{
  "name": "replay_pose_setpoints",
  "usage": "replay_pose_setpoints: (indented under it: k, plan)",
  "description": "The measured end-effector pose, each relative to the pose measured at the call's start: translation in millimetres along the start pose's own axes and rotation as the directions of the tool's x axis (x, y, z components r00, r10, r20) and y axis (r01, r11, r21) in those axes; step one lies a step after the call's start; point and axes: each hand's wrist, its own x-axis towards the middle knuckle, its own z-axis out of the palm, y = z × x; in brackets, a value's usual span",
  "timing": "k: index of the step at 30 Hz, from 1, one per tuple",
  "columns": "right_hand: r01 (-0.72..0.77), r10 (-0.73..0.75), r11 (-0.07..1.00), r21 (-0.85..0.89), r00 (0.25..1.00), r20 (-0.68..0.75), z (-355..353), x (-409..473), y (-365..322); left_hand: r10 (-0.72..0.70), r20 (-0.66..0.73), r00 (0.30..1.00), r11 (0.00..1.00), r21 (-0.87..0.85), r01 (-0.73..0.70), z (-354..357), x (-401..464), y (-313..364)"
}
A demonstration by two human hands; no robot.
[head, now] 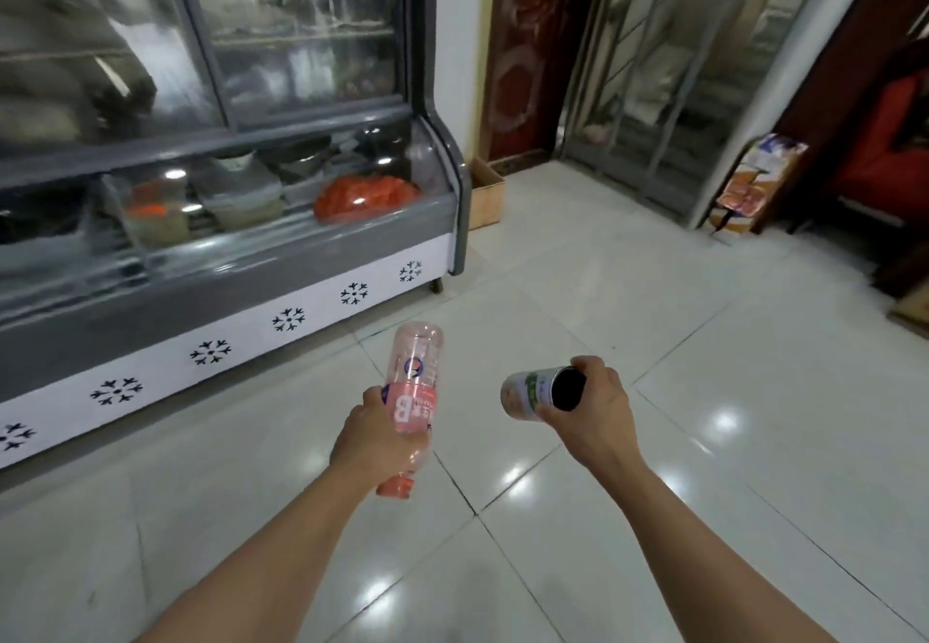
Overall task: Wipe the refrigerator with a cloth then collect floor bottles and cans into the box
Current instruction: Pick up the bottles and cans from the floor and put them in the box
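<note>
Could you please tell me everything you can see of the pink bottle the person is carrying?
The pink bottle is clear, pink-tinted plastic with a pink label bearing a large white B and a small round logo. It looks empty. It is held upside down and slightly tilted, base pointing up toward the refrigerator, pink cap at the bottom. The left hand grips it around the label and lower body, above the tiled floor.

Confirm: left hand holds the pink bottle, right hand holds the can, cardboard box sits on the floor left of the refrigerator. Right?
Not quite. The head view shows the cardboard box on the floor at the right end of the refrigerator, not the left. The rest holds: left hand holds the pink bottle, right hand holds the can.
</note>
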Motion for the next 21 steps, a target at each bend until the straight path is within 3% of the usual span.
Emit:
replay_pose_setpoints:
  k: [11, 21]
  plan:
    - [0.008, -0.005, 1.0, 0.029, 0.994, -0.111, -62.2, 212.9, 8.3, 0.141, 0.039, 0.989, 0.99, -0.005, -0.141, 30.6, 157.1, 189.6]
    - [0.036, -0.034, 0.999, 0.023, 0.996, -0.084, -118.2, 435.5, 22.2, 0.093, -0.002, 0.996, 0.99, -0.108, -0.093, 64.7, 300.9, 349.6]
